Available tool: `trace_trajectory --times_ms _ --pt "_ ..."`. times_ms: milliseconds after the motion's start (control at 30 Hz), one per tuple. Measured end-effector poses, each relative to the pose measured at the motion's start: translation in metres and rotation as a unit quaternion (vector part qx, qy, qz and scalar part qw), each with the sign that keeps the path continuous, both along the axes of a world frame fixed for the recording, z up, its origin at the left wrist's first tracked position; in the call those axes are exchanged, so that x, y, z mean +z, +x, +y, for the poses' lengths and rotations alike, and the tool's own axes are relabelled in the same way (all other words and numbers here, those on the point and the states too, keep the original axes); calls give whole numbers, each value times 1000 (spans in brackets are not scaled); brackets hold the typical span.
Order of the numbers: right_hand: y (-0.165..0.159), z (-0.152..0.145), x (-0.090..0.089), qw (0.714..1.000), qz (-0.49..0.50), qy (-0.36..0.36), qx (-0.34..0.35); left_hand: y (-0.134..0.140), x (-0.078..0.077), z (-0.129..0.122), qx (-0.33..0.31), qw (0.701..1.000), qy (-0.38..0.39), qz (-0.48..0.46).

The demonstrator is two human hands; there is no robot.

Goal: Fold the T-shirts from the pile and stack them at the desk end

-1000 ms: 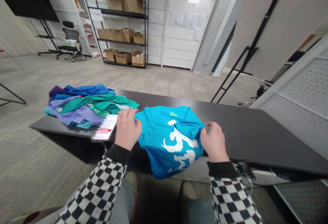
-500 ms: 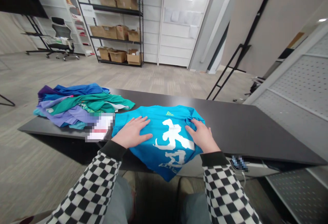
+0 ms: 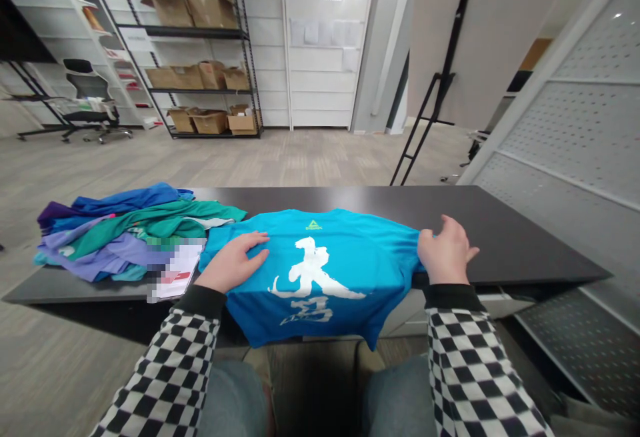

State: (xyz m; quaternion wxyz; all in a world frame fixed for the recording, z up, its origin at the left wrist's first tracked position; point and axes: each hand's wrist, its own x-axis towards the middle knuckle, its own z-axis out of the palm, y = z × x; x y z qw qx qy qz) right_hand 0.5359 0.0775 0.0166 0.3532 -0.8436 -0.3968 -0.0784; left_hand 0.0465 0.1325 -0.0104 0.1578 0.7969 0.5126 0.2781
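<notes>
A bright blue T-shirt (image 3: 350, 250) lies spread over the table's near side, its lower part hanging past the front edge. White brush-style characters and a small yellow-green logo mark its front. My left hand (image 3: 233, 260) rests flat on the shirt's left part, fingers stretched out. At the end of the right sleeve is my right hand (image 3: 444, 250), its fingers apart and partly bent; the sleeve end goes out of sight behind it.
The dark table (image 3: 510, 237) runs across in front of me. A heap of clothes (image 3: 120, 233) in purple, green and blue lies at left, with a blurred white paper (image 3: 183, 267) beside it. Boxes fill a black shelf (image 3: 200, 89) behind; a perforated panel (image 3: 560, 130) stands right.
My right hand has moved outward to the right, and the shirt's right sleeve now lies stretched out. The shirt is flatter and wider. My left hand stays on the left part; the view has shifted.
</notes>
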Motion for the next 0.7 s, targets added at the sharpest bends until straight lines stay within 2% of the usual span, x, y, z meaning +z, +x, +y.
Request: trace_trajectory --times_ms 67,100,167,233,333,433,500,600,700 --pt "-25 -3 2 996 -45 28 69 1 -1 -2 55 997 47 -18" --pt "-40 -3 0 991 -56 17 117 1 -1 -4 87 994 65 -12" --pt "-68 -4 -9 977 -51 -51 202 4 -3 -9 134 988 64 38" --pt "-92 -4 -21 962 -36 -119 243 11 -4 -17 139 983 29 114" --pt "-118 -3 -34 937 -57 -141 314 31 -6 -27 54 983 -2 177" --pt "-141 -1 -35 898 -83 -102 421 61 -4 -31 -95 983 4 155" --pt "-155 3 -34 878 -79 -72 467 81 -3 -30 -146 982 19 123" --pt "-172 15 -33 876 -73 -52 474 107 -2 -19 -131 986 40 98" --pt "-178 37 -34 881 -95 -73 457 122 0 6 -104 990 45 90"
